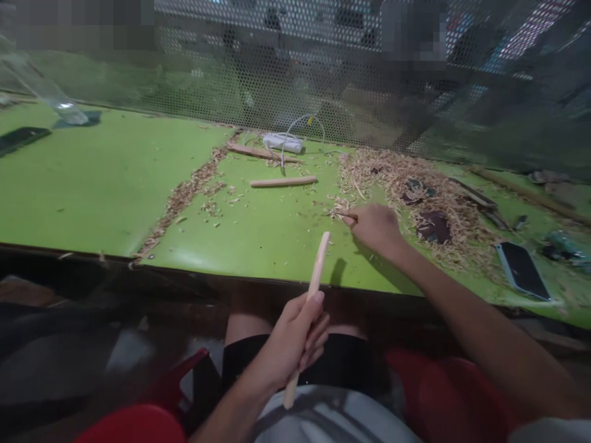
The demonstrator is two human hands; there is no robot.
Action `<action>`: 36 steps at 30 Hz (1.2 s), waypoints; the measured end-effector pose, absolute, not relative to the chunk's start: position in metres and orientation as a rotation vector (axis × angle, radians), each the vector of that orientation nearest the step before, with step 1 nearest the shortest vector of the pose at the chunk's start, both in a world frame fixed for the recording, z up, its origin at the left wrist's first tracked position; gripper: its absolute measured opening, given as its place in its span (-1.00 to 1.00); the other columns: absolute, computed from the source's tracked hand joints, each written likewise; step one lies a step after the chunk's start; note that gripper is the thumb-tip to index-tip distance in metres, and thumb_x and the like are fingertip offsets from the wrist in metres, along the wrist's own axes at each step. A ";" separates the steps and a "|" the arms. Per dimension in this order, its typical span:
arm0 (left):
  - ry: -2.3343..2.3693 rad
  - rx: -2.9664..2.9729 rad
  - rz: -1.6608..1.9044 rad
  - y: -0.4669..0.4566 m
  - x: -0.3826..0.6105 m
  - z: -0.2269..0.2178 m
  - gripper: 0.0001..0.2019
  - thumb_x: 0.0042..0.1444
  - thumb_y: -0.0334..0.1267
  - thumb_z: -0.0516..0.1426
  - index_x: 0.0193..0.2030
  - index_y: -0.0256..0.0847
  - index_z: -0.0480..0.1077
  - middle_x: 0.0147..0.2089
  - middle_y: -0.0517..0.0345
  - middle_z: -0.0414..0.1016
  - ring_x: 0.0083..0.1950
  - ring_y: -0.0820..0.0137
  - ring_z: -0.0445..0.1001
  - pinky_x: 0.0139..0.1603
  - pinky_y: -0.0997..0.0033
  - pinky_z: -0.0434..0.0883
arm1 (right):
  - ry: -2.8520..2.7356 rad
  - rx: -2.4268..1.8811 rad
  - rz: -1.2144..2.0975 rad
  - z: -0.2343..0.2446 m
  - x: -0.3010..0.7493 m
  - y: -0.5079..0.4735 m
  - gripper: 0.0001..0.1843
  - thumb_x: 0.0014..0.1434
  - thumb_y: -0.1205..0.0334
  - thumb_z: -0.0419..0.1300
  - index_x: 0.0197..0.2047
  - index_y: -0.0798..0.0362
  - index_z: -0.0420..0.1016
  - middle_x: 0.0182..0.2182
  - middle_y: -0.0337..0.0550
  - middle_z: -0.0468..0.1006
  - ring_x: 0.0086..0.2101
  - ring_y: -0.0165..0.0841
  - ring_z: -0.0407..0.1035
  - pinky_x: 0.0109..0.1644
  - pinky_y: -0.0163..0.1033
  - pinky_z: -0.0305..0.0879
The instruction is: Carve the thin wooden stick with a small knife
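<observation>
Left hand (295, 335) closed around a pale wooden stick (308, 307), held over the lap, tip slanting up toward the green table (106, 184). Right hand (376, 227) out on the tabletop, fingers pinched on a small dark tool (341, 215) (too blurred to identify) beside the heap of wood shavings (415, 184).

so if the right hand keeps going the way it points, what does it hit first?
The right hand points left across the green table, pinching a small dark sliver. Probably the thin scatter of wood shavings at its fingertips comes first; beyond those the table looks bare. Depth is unclear.
</observation>
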State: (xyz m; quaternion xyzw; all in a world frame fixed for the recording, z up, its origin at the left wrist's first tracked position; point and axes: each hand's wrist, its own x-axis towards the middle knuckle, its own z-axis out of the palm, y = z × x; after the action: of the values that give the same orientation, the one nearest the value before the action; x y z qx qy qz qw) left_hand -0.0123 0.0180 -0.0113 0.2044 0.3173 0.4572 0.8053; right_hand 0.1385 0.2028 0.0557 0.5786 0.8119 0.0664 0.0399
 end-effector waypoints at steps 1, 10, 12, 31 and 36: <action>0.671 0.439 0.995 0.021 -0.013 -0.013 -0.46 0.23 0.21 0.23 -0.44 -0.13 0.09 -0.71 0.51 0.02 -0.75 0.66 -0.13 -0.78 0.67 -0.13 | 2.512 1.740 0.165 0.058 0.136 0.194 -0.60 0.42 0.23 0.05 0.02 0.02 0.74 -0.20 -0.02 0.73 -0.28 -0.31 0.51 -0.31 -0.31 0.12; 0.664 0.446 1.012 0.019 -0.006 -0.016 -0.44 0.18 0.24 0.27 -0.43 -0.13 0.12 -0.71 0.51 0.03 -0.75 0.66 -0.12 -0.80 0.69 -0.09 | 2.487 1.618 0.072 0.048 0.117 0.154 -0.58 0.44 0.21 0.01 -0.10 -0.03 0.75 -0.26 -0.03 0.73 -0.25 -0.19 0.56 -0.25 -0.26 0.23; 0.679 0.449 1.006 0.018 -0.005 -0.019 -0.43 0.18 0.25 0.26 -0.44 -0.13 0.11 -0.71 0.51 0.03 -0.75 0.67 -0.12 -0.79 0.69 -0.08 | 2.488 1.639 0.079 0.045 0.116 0.154 -0.58 0.42 0.24 0.01 -0.12 -0.01 0.76 -0.27 -0.02 0.73 -0.26 -0.19 0.56 -0.25 -0.26 0.23; 0.630 0.351 0.995 0.021 -0.005 -0.024 -0.44 0.20 0.19 0.27 -0.46 -0.14 0.08 -0.71 0.51 0.03 -0.75 0.67 -0.15 -0.80 0.70 -0.13 | 2.441 1.666 0.201 0.036 0.112 0.167 -0.60 0.36 0.42 0.00 -0.17 0.12 0.70 -0.30 0.06 0.69 -0.29 -0.18 0.53 -0.36 -0.26 0.07; 0.588 0.328 0.980 0.022 -0.009 -0.020 -0.44 0.19 0.18 0.28 -0.48 -0.15 0.09 -0.72 0.50 0.03 -0.76 0.67 -0.14 -0.80 0.70 -0.11 | 2.452 1.601 0.219 0.037 0.112 0.158 -0.55 0.42 0.36 -0.04 -0.20 0.14 0.72 -0.35 0.10 0.69 -0.30 -0.16 0.55 -0.37 -0.25 0.09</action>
State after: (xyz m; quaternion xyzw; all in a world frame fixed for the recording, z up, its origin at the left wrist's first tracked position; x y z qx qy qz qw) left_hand -0.0086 0.0219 -0.0202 0.1546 0.2771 0.4616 0.8284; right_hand 0.1116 0.1575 0.0365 0.5424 0.8306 0.0741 0.1023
